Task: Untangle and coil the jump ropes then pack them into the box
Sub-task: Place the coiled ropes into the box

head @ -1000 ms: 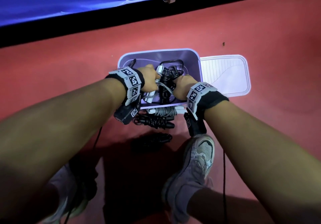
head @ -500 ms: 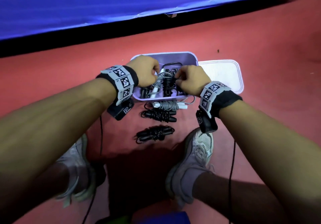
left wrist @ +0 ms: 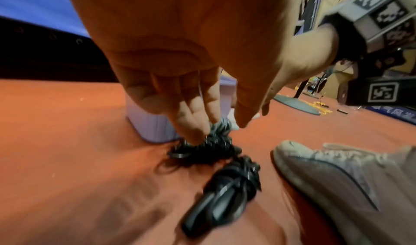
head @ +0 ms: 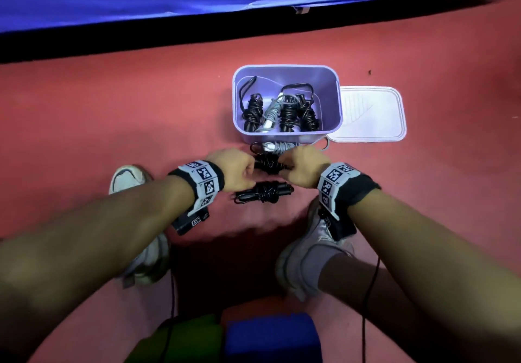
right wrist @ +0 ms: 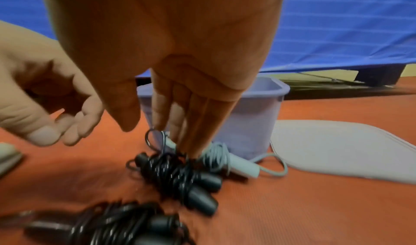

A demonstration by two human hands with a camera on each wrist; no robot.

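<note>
red floor: both hands [head: 238, 169] [head: 306, 167] reach a black coiled rope [head: 267, 162], grips loose.

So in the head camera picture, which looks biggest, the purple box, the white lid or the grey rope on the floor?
1. purple box and white lid: look about alike, and the box's height confuses it.
2. grey rope: clearly smallest, partly hidden.

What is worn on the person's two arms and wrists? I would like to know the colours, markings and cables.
Both arms are bare, without sleeves. Each wrist carries a black band with white square tiles printed with black coded patterns: left wrist band, right wrist band. Under each wrist hangs a small black camera box with a white coded label, and a thin black cable trails down from it.
</note>
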